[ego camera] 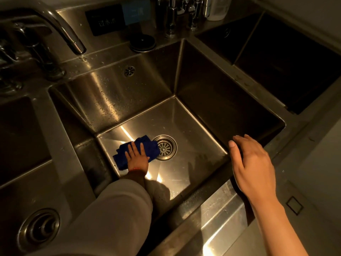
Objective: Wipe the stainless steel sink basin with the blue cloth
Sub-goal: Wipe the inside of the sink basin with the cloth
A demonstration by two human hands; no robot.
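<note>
Reaching down from the near edge, a pale sleeve (118, 206) leads into the middle sink basin (193, 159). Left hand (137, 157) lies flat on the blue cloth (127, 154), fingers spread, palm pressing it to the basin floor; not closed around it, just bearing down. Thin red band at that wrist. Cloth bunched, sitting on the floor's left half, its right edge touching the round drain strainer (165, 147).

Right hand (252, 167) bare-armed, open and relaxed, holding nothing, fingertips at the basin's near-right rim; cannot tell whether they rest on it.

Bright glare streaks across the floor beside the cloth. Back wall beaded with water drops around a small overflow grille (129, 71). Curved faucet spout (60, 24) overhangs the far-left corner. Second basin at left with its own drain (39, 229), a darker one far right. Dark round stopper (142, 42) and chrome taps (181, 13) on the back ledge
</note>
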